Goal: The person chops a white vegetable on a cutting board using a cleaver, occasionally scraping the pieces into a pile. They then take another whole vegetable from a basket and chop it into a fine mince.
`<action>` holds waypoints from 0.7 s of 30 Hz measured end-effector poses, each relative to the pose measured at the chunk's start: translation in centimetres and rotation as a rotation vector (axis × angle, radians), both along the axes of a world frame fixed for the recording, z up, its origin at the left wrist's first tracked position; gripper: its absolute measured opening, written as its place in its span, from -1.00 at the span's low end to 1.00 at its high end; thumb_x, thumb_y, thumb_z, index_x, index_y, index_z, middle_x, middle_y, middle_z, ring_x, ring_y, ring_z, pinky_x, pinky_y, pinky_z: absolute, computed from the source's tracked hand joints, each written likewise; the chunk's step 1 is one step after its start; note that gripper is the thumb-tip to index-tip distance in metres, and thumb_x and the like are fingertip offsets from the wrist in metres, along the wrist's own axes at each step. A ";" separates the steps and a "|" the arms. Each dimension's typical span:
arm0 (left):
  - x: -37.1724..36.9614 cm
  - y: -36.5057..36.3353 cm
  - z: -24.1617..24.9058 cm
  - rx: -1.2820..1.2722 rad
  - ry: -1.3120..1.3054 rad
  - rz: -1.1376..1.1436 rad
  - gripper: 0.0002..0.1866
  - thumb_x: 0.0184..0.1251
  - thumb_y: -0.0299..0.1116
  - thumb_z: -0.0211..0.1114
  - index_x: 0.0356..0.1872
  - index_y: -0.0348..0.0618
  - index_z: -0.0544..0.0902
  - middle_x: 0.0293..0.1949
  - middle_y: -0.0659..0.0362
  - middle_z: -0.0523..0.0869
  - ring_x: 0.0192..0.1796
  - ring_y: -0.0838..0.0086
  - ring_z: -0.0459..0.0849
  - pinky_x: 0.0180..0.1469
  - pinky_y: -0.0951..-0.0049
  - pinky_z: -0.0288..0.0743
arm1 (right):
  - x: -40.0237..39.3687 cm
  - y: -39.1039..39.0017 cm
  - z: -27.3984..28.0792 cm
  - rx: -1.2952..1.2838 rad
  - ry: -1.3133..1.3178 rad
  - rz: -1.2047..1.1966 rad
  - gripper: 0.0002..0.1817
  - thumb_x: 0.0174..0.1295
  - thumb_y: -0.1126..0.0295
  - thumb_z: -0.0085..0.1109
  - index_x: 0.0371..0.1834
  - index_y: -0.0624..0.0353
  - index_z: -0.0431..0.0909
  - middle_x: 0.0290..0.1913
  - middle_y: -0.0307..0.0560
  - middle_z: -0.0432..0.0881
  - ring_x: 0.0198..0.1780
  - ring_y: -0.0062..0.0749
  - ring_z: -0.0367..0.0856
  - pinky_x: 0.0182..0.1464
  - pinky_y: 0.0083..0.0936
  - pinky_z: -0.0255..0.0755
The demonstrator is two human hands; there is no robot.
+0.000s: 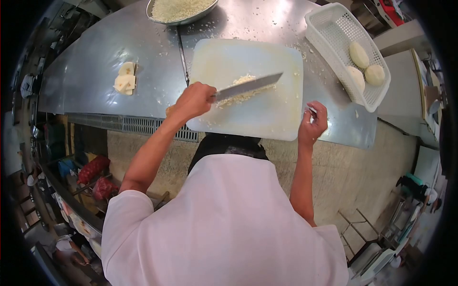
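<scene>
My left hand [194, 99] is closed around the handle of a cleaver [249, 87]. The broad blade points right, over a small heap of finely chopped pale food [238, 99] on a white cutting board [224, 59]. Just off the board's right edge, my right hand [313, 123] is held with loosely curled fingers. A gap shows between thumb and fingers, and I see nothing held there.
A metal bowl [183, 21] of chopped pale bits stands at the back, near a thin dark rod [182, 56]. Pale slices [125, 78] lie left on the steel table [90, 71]. A white perforated basket [329, 35] at right holds several peeled potato-like pieces [359, 55].
</scene>
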State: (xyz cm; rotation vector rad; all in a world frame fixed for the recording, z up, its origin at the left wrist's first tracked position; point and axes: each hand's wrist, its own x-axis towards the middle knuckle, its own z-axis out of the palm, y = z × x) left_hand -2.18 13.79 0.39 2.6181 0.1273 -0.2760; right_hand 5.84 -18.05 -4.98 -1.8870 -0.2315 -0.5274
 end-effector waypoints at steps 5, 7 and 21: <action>2.1 4.5 -2.0 -0.003 -0.296 0.186 -0.93 0.07 -0.48 0.25 -0.47 -0.27 0.61 -0.46 -0.16 0.65 -0.33 -0.13 0.63 -0.28 0.01 0.48 | 5.8 1.3 -4.1 -0.166 0.105 0.033 -0.73 0.17 0.58 0.09 -0.05 0.27 0.58 0.06 0.12 0.57 0.13 -0.04 0.53 0.17 -0.24 0.39; 3.4 6.3 -3.7 0.279 -0.367 0.288 -0.92 0.04 -0.48 0.23 -0.49 -0.30 0.60 -0.48 -0.18 0.65 -0.35 -0.13 0.64 -0.27 0.01 0.52 | 8.6 3.0 -6.1 -0.253 0.111 0.029 -0.61 0.28 0.33 0.08 0.16 0.20 0.49 0.26 0.24 0.42 0.34 0.12 0.29 0.39 -0.04 0.09; -3.3 1.0 -2.6 -0.018 -0.314 0.278 -0.93 -0.02 -0.58 0.12 -0.55 -0.40 0.55 -0.53 -0.32 0.57 -0.42 -0.16 0.62 -0.39 0.02 0.53 | 3.9 10.9 -6.4 -0.204 -0.018 0.317 -0.62 0.30 0.45 -0.03 0.15 0.36 0.46 0.18 0.26 0.48 0.25 0.15 0.38 0.33 -0.12 0.21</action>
